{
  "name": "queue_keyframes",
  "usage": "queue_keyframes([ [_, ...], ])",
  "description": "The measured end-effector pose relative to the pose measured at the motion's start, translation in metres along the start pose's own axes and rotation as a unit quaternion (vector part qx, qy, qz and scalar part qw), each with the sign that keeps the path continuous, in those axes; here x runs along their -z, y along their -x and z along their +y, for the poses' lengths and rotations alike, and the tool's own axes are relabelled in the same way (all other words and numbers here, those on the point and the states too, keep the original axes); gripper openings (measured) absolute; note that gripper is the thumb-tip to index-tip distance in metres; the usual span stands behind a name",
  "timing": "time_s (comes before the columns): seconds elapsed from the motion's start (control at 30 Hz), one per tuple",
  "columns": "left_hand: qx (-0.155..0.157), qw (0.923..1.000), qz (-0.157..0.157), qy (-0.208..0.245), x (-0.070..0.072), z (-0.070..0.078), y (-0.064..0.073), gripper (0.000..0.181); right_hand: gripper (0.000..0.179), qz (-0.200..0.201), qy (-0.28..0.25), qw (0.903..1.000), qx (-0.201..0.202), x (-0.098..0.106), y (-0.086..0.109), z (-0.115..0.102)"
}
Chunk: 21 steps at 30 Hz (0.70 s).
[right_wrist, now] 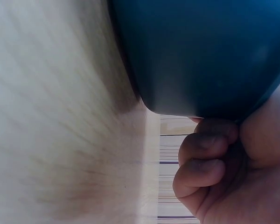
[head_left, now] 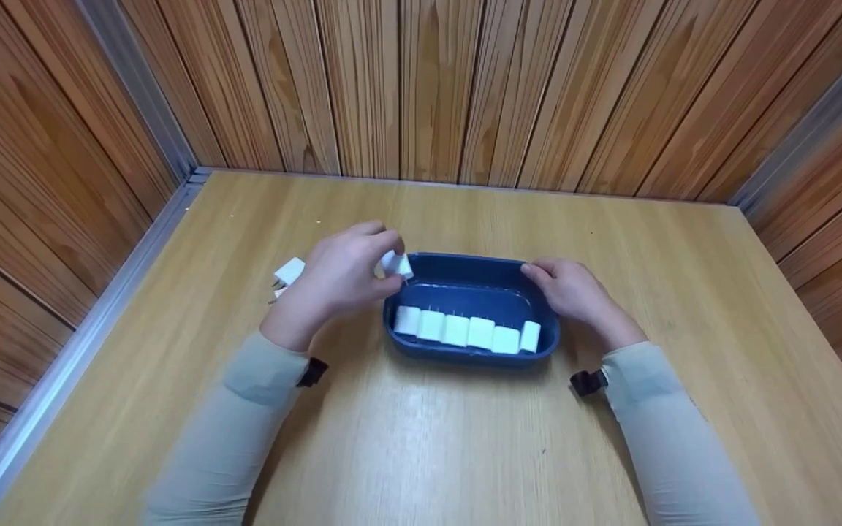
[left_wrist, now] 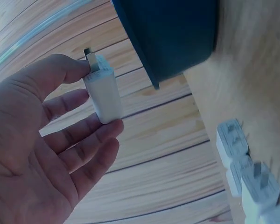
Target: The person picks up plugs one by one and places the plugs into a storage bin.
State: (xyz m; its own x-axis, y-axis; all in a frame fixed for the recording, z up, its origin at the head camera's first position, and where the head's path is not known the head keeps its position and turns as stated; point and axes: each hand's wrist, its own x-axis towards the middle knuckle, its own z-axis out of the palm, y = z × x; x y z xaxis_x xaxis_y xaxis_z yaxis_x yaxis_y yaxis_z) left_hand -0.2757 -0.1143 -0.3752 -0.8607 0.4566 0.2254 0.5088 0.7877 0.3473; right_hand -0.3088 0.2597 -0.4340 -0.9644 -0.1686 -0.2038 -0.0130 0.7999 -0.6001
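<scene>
In my left hand (head_left: pixel 344 270), a white charger plug (left_wrist: pixel 104 98) is pinched between thumb and fingers, its metal prongs showing beside the thumb. In the head view this hand is at the upper left corner of a dark blue plastic tub (head_left: pixel 465 258). My right hand (head_left: pixel 574 292) grips the tub's right rim with the thumb on top; the right wrist view shows its fingers curled under the edge. Inside the tub, several white charger plugs (head_left: pixel 455 330) lie in a row along the near wall, the rightmost one turned narrow side up.
Several more white charger plugs (left_wrist: pixel 260 184) are on the wooden table (head_left: pixel 421 438), left of the tub and partly hidden by my left hand in the head view. Wood-panelled walls (head_left: pixel 435 88) stand behind and at both sides. Tiny light specks dot the table's far left.
</scene>
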Motion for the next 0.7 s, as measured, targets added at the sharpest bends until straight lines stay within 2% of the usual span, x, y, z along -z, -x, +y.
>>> queue_keyframes([
  [0.23,-0.037,0.9991,-0.006,-0.021,-0.011,0.007,-0.013,0.029,0.060,-0.002,0.001,1.0000,-0.007,0.000,-0.001,0.001],
  [0.7,-0.086,0.9917,-0.065,-0.069,-0.026,0.014,-0.032,0.031,0.061,-0.001,-0.004,1.0000,-0.008,0.000,0.001,0.000],
])
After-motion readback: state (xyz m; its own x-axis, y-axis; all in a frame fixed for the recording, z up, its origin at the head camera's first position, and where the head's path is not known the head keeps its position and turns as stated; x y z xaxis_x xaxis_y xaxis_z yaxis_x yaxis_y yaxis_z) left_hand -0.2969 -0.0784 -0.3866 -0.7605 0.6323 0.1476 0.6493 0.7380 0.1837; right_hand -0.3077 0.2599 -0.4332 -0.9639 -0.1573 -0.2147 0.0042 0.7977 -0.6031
